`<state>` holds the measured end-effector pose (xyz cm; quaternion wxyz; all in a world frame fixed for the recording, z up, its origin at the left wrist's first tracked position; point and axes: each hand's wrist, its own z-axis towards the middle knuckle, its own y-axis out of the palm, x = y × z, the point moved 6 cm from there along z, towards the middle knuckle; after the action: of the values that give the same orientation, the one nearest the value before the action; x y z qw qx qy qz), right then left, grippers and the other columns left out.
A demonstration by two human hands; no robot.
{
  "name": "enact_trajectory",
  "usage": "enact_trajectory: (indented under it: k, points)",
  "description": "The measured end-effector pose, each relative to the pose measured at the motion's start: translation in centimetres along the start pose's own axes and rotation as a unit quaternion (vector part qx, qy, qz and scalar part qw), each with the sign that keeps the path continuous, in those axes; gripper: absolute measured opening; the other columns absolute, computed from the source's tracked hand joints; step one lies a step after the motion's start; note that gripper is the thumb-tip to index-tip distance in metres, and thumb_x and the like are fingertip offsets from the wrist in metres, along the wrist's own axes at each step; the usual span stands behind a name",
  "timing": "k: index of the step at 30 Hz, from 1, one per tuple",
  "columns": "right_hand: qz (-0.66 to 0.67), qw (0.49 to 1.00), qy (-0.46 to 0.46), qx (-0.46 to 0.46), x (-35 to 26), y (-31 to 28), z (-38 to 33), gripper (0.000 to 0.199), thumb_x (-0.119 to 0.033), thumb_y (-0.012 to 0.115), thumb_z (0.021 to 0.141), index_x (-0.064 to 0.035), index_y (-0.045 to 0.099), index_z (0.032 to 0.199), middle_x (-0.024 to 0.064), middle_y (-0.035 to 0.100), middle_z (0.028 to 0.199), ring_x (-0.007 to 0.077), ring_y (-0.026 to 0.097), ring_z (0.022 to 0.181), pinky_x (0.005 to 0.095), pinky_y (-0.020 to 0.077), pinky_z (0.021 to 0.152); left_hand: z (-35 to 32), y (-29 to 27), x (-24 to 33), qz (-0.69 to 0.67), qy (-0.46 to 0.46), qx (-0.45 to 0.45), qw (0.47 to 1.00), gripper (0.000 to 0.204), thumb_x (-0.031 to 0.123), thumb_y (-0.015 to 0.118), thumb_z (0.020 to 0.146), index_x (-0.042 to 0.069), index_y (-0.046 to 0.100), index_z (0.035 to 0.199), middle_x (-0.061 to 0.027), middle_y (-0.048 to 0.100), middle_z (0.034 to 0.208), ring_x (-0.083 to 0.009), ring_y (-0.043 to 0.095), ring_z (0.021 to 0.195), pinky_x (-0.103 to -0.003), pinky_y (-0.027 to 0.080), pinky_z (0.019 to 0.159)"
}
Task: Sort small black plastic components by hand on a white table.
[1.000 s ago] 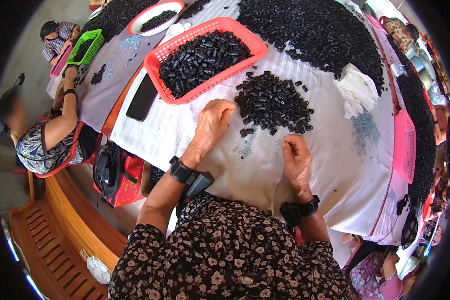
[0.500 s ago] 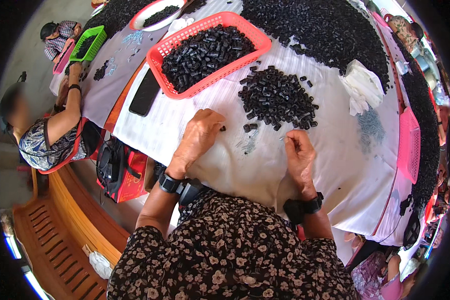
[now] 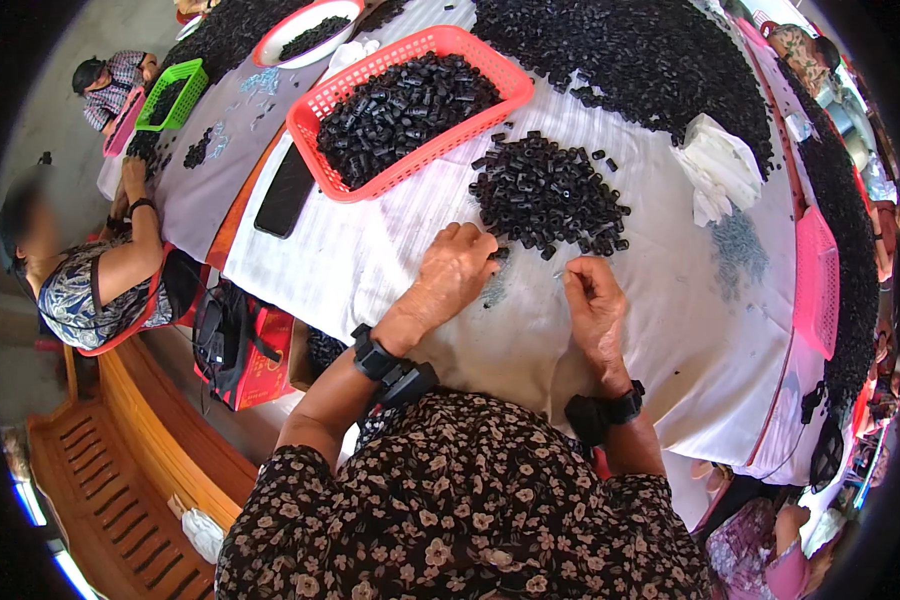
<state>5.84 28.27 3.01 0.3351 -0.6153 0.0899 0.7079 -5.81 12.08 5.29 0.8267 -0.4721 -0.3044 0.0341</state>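
My left hand [image 3: 455,268] has curled fingers over the white cloth. Its fingertips close on a small black plastic tube [image 3: 500,254] at the near left edge of a loose pile of black tubes [image 3: 545,195]. To the right, my right hand [image 3: 596,300] is closed in a pinch just below that pile. A thin pale pin [image 3: 560,275] seems to stick out of the pinch; it is too small to make out well. Between the hands lies a small scatter of blue-grey pins [image 3: 493,290], partly hidden by my left hand.
A red basket [image 3: 305,125] full of black tubes stands beyond my left hand, beside a black phone [image 3: 283,195]. White crumpled plastic [image 3: 720,165], more blue-grey pins [image 3: 738,255] and a pink basket [image 3: 816,285] lie right. A large black heap [image 3: 630,60] covers the far side. A co-worker [image 3: 100,270] sits left.
My left hand has moved right, from the bare cloth to the edge of the pile. My right hand stays nearly in place, still pinching. The co-worker's hand at the left has shifted slightly.
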Motion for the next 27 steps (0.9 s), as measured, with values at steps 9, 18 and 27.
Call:
enact_trajectory:
  k: [9,18,27]
  points:
    - [0.010,1.000,-0.004,-0.010,0.0,0.3,0.2,0.009,0.002,0.058,0.082,-0.0032,0.056,0.090,0.0029,0.053,0.078,0.0088,0.049,0.065,0.0227,0.0426,0.059,-0.3,-1.0,-0.8,-0.025,-0.034,0.028,0.999,0.024,0.002,0.063,0.076,0.003,0.057,0.100,-0.0116,0.060,0.094,-0.0296,0.059,0.086,-0.035,0.049,0.072]
    - [-0.002,1.000,-0.004,-0.010,-0.4,0.1,0.1,0.009,0.003,0.057,0.082,-0.0021,0.056,0.089,0.0044,0.054,0.079,0.0103,0.050,0.066,0.0236,0.0429,0.060,-0.7,-2.3,-3.0,-0.610,-0.227,0.045,0.758,0.016,-0.001,0.053,0.087,0.000,0.060,0.100,-0.0095,0.064,0.095,-0.0137,0.060,0.085,-0.026,0.048,0.077]
    - [0.068,0.991,-0.035,-0.113,-9.4,2.5,0.4,0.014,0.005,0.055,0.083,-0.0016,0.058,0.096,0.0046,0.055,0.086,0.0088,0.051,0.072,0.0222,0.0434,0.063,-2.1,-3.8,-0.8,-0.742,-0.200,0.022,0.640,0.017,0.004,0.059,0.086,-0.001,0.059,0.102,-0.0149,0.062,0.098,-0.0140,0.058,0.081,-0.025,0.048,0.074]
